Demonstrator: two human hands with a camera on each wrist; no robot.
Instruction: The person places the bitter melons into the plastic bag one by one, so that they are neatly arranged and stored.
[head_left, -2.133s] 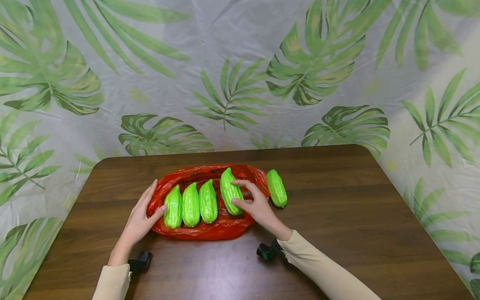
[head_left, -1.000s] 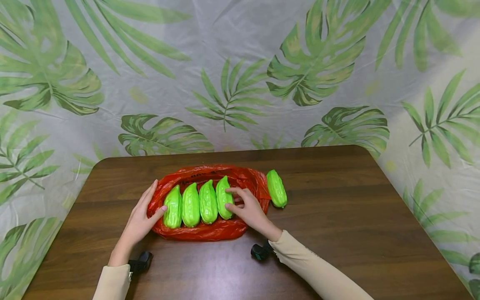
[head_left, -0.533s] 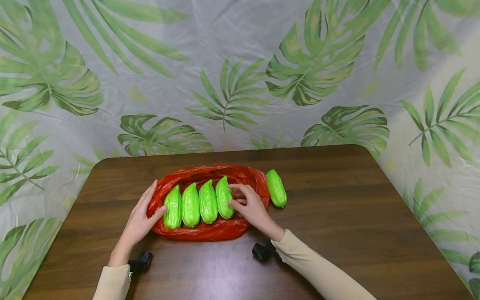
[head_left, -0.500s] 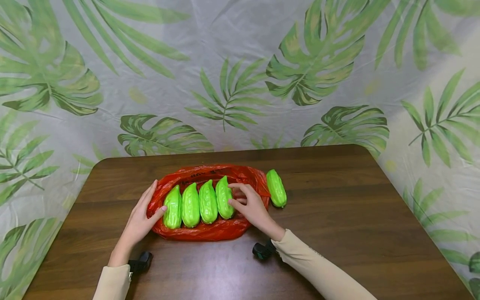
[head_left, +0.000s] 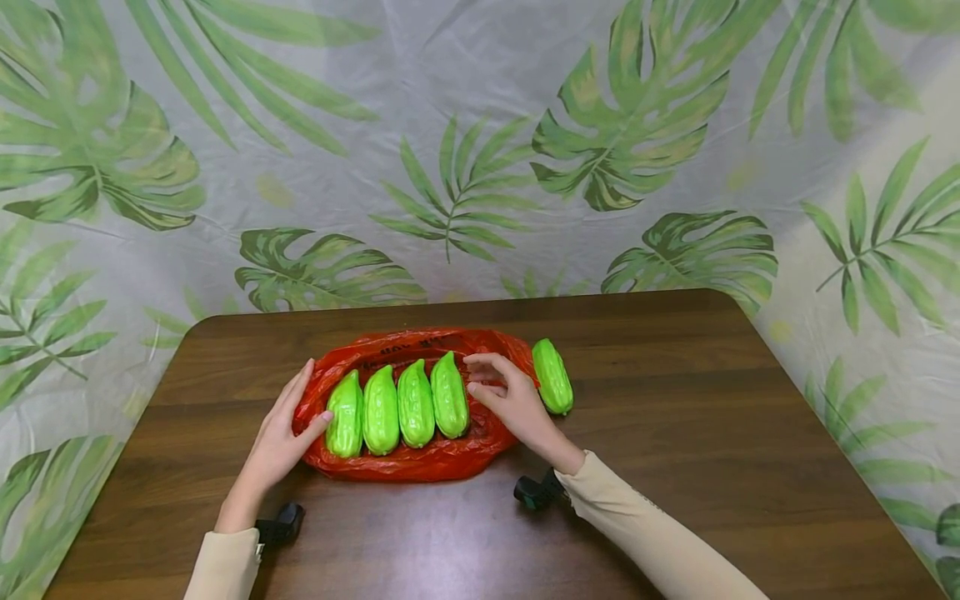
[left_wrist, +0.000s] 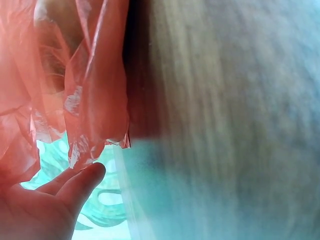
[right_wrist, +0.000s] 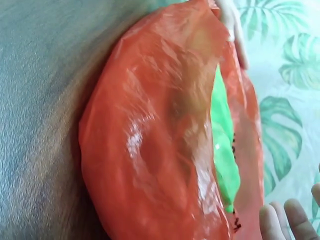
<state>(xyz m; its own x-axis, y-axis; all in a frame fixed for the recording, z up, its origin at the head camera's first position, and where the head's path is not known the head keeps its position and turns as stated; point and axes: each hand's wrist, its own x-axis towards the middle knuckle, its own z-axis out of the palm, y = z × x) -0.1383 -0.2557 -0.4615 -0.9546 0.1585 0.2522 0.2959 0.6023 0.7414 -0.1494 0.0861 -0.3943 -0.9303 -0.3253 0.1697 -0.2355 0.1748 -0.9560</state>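
Observation:
A red plastic bag point(head_left: 431, 468) lies spread open on the table, with several bright green bitter melons point(head_left: 381, 410) side by side in it. My left hand point(head_left: 276, 442) holds the bag's left rim, straight fingers outside and thumb over the edge by the leftmost melon. Over the right part of the bag is my right hand point(head_left: 519, 407), its fingers bent loosely around nothing. A small gap separates them from the rightmost bagged melon point(head_left: 450, 395). In the right wrist view, right-hand fingertips point(right_wrist: 272, 222) show beside the bag's mouth.
One more green bitter melon point(head_left: 552, 377) lies on the table just outside the bag's right end. The brown wooden table point(head_left: 712, 433) meets a leaf-printed curtain point(head_left: 465, 125) along its back edge. Black cameras point(head_left: 281, 525) sit on both wrists.
My right hand lowered a bitter melon at the right end of the row, let go of it and drew back slightly right. The left hand has kept its place.

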